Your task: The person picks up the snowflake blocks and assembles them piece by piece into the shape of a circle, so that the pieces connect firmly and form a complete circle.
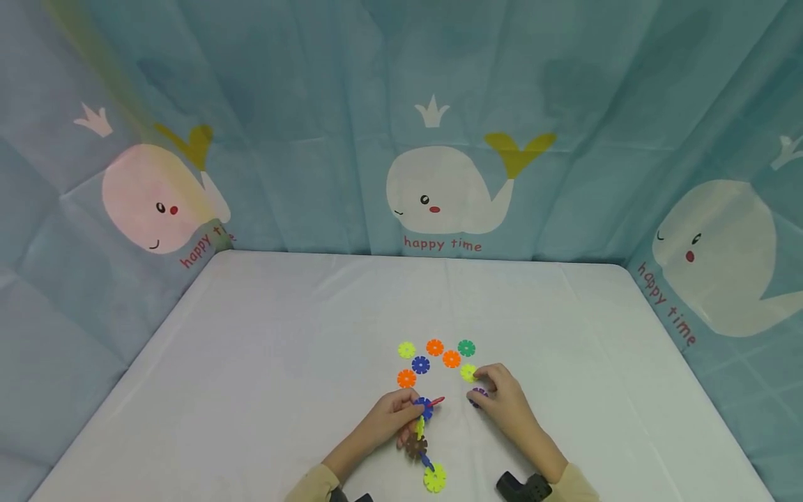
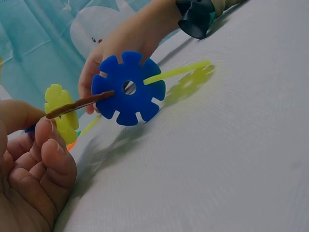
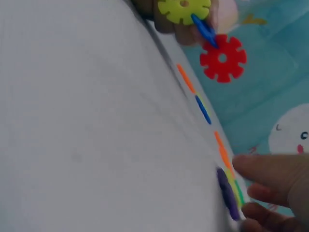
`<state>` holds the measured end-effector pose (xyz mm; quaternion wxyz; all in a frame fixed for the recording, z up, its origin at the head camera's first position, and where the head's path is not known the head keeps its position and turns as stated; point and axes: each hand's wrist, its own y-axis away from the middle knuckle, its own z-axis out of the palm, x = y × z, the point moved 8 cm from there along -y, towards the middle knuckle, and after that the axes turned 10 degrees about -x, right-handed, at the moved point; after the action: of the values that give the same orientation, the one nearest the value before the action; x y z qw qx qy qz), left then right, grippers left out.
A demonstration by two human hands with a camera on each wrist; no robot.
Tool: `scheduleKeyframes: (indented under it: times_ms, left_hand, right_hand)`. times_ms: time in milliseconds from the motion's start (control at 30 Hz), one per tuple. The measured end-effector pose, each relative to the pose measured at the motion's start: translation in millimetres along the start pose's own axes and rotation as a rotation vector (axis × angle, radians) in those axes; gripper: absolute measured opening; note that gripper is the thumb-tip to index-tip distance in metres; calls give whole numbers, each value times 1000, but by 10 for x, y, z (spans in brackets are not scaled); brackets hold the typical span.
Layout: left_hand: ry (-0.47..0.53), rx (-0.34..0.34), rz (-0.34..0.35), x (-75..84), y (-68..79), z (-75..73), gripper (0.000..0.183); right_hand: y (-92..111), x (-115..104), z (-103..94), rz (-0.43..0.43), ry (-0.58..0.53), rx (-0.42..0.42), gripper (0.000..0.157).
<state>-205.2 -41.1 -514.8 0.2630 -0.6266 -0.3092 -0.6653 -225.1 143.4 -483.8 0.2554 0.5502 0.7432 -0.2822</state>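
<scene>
My left hand pinches a chain of slotted plastic flower discs. The chain joins red, blue, yellow, brown, blue and yellow-green discs edge to edge. In the left wrist view the fingers grip near the yellow disc, and a larger-looking blue disc hangs farther along. The red disc at the other end shows in the right wrist view. My right hand is over a purple disc on the table, thumb and fingers apart around it; whether they touch it I cannot tell.
Several loose discs lie flat beyond the hands: orange, blue, green and yellow, the last near the right fingers. A white cloth covers the table. A blue whale-print curtain stands behind it.
</scene>
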Motion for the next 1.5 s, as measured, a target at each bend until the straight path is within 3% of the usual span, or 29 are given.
scheduleKeyframes:
  times_ms: [300, 400, 500, 633, 833, 967, 1100, 1300, 1500]
  left_hand:
    - [2, -7, -1, -15, -11, -7, 17]
    - [-2, -8, -5, -21, -12, -7, 17]
    - [0, -9, -11, -24, -14, -5, 17]
    - [18, -13, -21, -47, -33, -4, 15]
    - [28, -34, -6, -58, -48, 6, 14]
    - [-7, -27, -9, -48, -40, 4, 18]
    - [-47, -24, -8, 9, -18, 11, 19]
    - [-99, -51, 6, 258, 49, 89, 14]
    - [-118, -58, 21, 108, 5, 61, 14]
  right_hand:
    - [-3, 23, 21, 98, -62, -169, 24]
    - [-4, 7, 40, 62, -96, -158, 21]
    - [-5, -27, 63, -28, -162, -122, 17]
    - [2, -27, 146, -87, -329, -125, 12]
    - [26, 37, 301, 2, -681, -197, 16]
    - [21, 17, 371, 7, -822, -272, 20]
    - [7, -35, 401, -28, -874, -330, 23]
    - [16, -14, 401, 28, -873, -316, 24]
    - [19, -39, 412, -18, -844, -338, 22]
